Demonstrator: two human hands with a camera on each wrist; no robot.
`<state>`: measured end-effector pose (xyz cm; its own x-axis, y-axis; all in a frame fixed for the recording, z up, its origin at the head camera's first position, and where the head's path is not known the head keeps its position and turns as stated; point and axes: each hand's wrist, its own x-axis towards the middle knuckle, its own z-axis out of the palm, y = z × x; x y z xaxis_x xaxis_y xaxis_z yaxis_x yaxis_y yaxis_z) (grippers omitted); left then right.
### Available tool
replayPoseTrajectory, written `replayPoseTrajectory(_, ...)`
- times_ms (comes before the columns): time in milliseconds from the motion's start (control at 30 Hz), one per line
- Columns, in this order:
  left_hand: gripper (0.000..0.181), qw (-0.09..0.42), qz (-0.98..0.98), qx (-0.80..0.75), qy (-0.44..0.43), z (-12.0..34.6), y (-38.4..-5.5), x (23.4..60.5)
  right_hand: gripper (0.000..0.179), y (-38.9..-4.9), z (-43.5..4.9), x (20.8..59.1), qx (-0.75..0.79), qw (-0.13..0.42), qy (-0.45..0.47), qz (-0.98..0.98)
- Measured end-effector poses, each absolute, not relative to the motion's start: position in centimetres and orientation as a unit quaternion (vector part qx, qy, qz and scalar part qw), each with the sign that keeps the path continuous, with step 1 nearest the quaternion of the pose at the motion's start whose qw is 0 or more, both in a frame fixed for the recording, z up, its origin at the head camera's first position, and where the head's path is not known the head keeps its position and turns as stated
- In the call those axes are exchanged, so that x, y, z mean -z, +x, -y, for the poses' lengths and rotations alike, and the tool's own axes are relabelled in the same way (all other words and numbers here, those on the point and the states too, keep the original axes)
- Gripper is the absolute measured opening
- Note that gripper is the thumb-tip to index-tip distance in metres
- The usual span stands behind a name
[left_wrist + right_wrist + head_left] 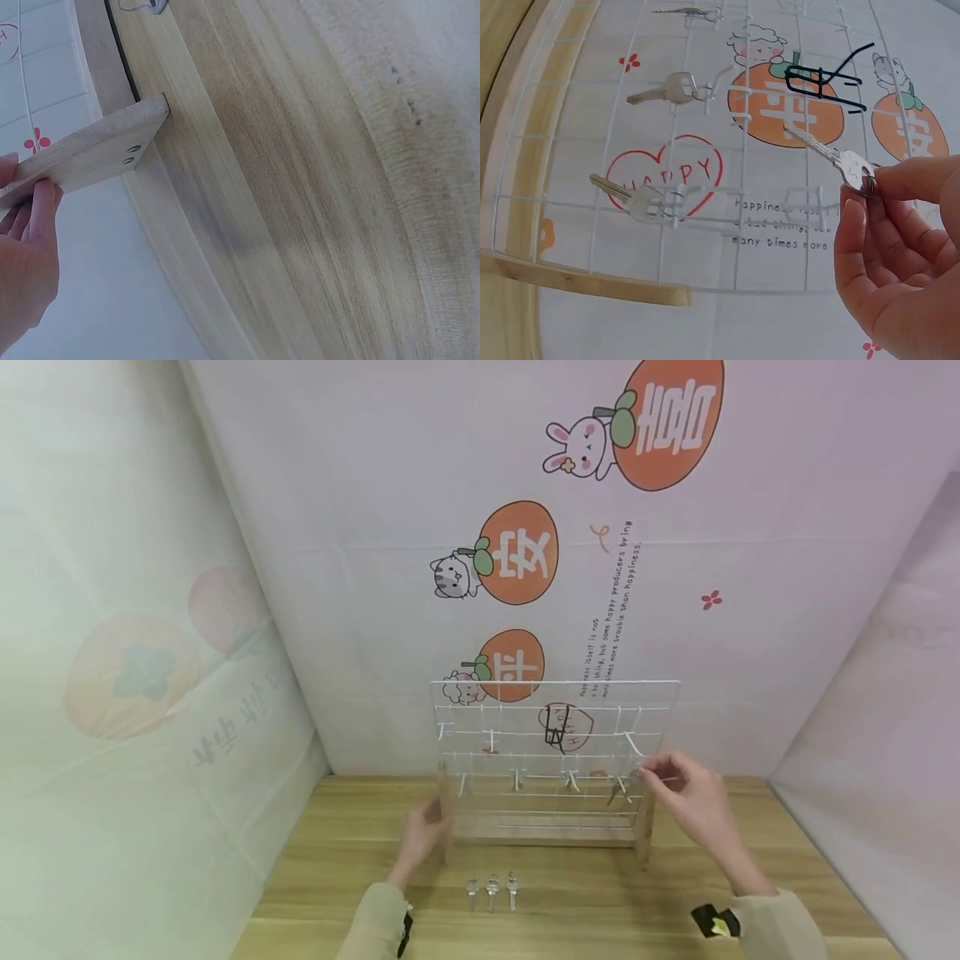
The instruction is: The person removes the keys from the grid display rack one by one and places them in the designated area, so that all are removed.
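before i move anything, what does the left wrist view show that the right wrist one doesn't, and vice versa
Only the left wrist view shows the left hand gripping a wooden upright with two screw heads. Only the right wrist view shows the right hand pinching a key, three more keys hanging, and a black hook. Both show parts of the white wire grid, its wooden stand and the pale printed backdrop.

3 keys (492,887) on table (600,914), before rack (543,841); other keys (676,88) on rack.
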<state>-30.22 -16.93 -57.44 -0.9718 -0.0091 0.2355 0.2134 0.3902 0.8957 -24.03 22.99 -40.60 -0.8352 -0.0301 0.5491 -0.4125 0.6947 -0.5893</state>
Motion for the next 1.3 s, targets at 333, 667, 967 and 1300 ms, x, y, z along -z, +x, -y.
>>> replayPoseTrajectory(333,0.044,0.100,0.825,0.553,-0.065,16.9,-30.2,57.6,0.006,-23.7,-21.1,43.2,-0.378,0.194,0.120,0.897)
replayPoseTrajectory(667,0.045,0.103,0.823,0.555,-0.068,16.9,-30.2,57.4,0.011,-24.0,-19.0,46.7,-0.409,0.145,0.146,0.889)
replayPoseTrajectory(967,0.043,0.113,0.830,0.541,-0.069,17.0,-30.2,57.5,0.010,-24.2,-17.9,49.9,-0.418,0.129,0.205,0.876)
replayPoseTrajectory(1300,0.042,0.114,0.829,0.543,-0.072,17.1,-30.2,57.3,0.007,-24.6,-16.7,53.6,-0.412,0.081,0.246,0.873)
